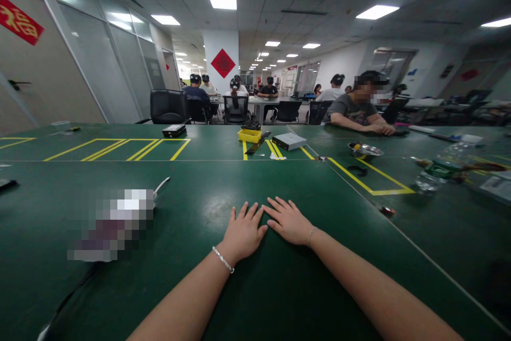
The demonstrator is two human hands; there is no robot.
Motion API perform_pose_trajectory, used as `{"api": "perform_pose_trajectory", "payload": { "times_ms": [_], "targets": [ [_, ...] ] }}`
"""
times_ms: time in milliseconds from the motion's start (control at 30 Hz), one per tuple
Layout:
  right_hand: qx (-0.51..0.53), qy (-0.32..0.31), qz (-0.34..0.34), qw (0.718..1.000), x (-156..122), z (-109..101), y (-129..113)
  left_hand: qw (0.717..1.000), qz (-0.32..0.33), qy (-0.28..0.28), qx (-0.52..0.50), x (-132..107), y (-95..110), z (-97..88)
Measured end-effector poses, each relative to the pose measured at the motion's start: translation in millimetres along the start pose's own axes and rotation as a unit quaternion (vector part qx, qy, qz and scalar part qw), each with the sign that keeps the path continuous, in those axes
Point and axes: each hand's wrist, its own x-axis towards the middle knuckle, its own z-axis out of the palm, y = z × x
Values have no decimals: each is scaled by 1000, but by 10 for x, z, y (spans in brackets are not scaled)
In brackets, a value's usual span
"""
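Note:
Both hands rest palm down on the green table [191, 288], side by side with their fingertips close together. My left hand [244, 230] lies flat with its fingers spread, a silvery bracelet [223, 260] round the wrist. My right hand [288, 221] is flat too, fingers apart, with a thin bracelet [310, 237] on its wrist. Neither one holds anything. Left of my left hand lies a pixelated object [115, 226], its kind hidden, with a white cable end at its top and a black cord below.
Farther back stand a yellow bin [249, 135] with black items, a grey box [289, 141] and a black box [174, 131]. To the right are a metal bowl [365, 150], a plastic bottle [443, 165] and a seated person [355, 109]. Yellow tape marks the tabletop.

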Motion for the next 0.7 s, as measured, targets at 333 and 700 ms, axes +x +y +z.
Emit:
{"api": "perform_pose_trajectory", "payload": {
  "times_ms": [333,700],
  "targets": [
    [-9,1,0,1000,-2,-4,-5,1000,-7,-14,-18,10,12,-43],
    [-8,-6,16,1000,-2,-50,-38,999,-28,-5,-41,8,56,-134]
  ]
}}
